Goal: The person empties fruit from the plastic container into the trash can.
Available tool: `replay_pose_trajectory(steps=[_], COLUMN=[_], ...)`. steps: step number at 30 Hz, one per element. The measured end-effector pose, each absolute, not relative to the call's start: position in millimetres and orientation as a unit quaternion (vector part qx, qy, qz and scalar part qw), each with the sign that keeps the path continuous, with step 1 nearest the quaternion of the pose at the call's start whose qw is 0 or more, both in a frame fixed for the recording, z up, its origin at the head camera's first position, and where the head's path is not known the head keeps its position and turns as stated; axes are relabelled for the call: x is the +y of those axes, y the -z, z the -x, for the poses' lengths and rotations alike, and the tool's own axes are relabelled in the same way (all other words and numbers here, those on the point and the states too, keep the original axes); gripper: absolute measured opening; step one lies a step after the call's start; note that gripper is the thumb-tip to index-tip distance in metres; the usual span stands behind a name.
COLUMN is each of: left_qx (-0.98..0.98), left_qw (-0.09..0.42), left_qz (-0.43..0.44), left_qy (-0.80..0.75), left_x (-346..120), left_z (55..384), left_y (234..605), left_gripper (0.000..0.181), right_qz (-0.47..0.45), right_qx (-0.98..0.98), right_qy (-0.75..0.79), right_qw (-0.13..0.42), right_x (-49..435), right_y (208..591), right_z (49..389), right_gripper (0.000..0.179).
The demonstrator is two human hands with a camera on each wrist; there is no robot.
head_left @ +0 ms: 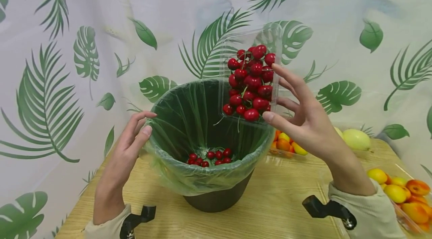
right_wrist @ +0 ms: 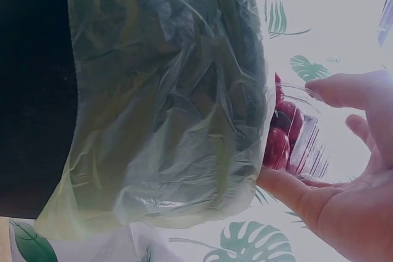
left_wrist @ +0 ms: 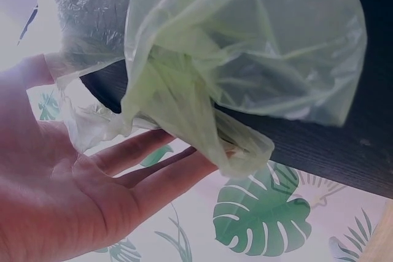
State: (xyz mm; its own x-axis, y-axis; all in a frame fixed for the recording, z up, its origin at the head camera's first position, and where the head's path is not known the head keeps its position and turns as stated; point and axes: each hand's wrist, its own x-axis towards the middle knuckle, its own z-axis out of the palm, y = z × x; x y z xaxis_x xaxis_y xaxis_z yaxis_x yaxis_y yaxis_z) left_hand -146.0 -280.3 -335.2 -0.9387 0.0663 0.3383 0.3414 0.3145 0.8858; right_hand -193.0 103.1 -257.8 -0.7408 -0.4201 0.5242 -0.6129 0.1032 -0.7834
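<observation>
My right hand holds the edge of a clear plastic box between thumb and fingers. Red cherries with green stems fill most of the box, tilted up over the bin's right rim. The dark trash bin is lined with a thin green bag folded over its rim. More cherries lie at its bottom. At the left rim, my left hand touches the bag with thumb and fingers. In the left wrist view its fingers stretch out under loose bag folds.
Behind the right arm stands a box of orange and yellow fruit, near a pale yellow-green melon. Another clear box of orange-yellow fruit is at the right. A wooden table bears everything, before a leaf-patterned curtain.
</observation>
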Motion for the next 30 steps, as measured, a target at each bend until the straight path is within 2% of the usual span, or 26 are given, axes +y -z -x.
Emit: replay_pose_trajectory(steps=[9, 30], left_qx=[-0.803, -0.805], left_qw=[0.12, 0.123], left_qz=[0.129, 0.131], left_qy=[0.569, 0.566], left_x=[-280.6, -280.2], left_z=[146.3, 146.5], left_y=[335.2, 335.3], left_gripper=[0.036, 0.036], right_qz=[-0.361, -0.382], right_qx=[-0.737, -0.76], right_qy=[-0.567, -0.511], right_qw=[0.073, 0.121], right_x=[100.8, 97.1], right_y=[258.8, 260.0], right_z=[192.8, 188.0], right_gripper=[0.086, 0.088])
